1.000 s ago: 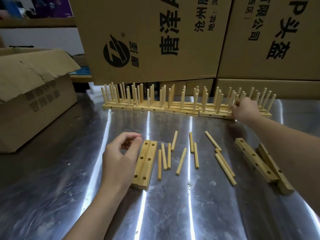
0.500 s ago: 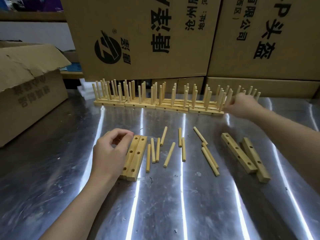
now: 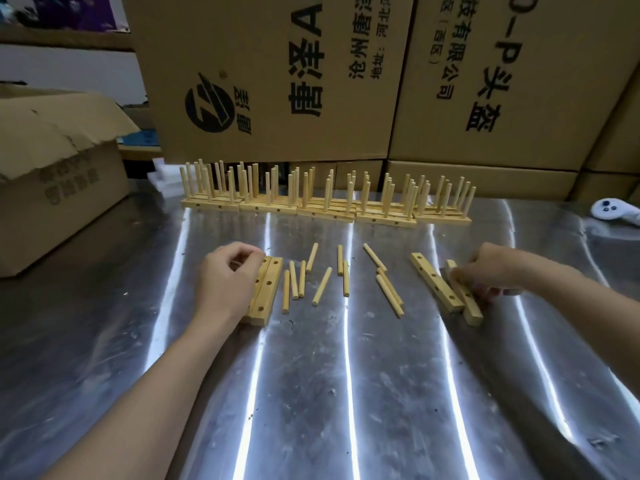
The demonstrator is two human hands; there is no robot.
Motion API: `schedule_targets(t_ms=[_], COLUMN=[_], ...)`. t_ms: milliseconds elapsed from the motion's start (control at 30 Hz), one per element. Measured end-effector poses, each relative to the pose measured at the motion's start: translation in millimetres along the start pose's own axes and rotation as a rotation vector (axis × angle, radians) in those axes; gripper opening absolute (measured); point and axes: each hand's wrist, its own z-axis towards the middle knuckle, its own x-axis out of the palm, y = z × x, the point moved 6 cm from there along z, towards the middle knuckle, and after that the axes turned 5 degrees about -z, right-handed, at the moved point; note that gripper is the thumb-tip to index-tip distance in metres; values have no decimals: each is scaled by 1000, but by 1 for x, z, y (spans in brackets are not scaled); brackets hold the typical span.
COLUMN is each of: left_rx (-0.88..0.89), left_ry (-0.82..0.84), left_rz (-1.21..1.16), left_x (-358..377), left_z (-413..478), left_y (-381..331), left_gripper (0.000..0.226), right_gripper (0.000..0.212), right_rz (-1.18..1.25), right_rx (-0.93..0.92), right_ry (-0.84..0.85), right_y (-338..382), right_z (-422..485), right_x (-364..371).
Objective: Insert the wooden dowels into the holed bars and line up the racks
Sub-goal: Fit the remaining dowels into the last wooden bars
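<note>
Facing finished racks (image 3: 325, 206) lined along the desk's (image 3: 346, 393) back, we are pinching two holed bars (image 3: 268, 294) with our left hand (image 3: 225, 282) and gripping another bar (image 3: 473, 315) with our right hand (image 3: 498, 271), uninserted dowels (image 3: 322, 285) lying between.

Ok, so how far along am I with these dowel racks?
Done: a row of assembled racks stands lined up at the back of the table. In hand: your left hand holds the left pair of bars, your right hand grips the outer right bar beside the inner right bar. Left: all four bars have empty holes, and the loose dowels lie between them, unfitted.
</note>
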Motion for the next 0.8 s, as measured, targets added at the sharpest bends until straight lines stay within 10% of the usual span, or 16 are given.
schedule_targets(t_ms=[467, 800], left_rx=[-83, 16], left_ry=[-40, 143], left_rz=[94, 415], left_x=[-4, 6], left_z=[9, -2], left_y=[14, 7], left_gripper=[20, 6], right_gripper=[26, 27], right_rz=[-444, -66], right_rx=[-632, -894], right_ry=[-641, -410], right_y=[154, 146], right_z=[-171, -184], right_x=[12, 64])
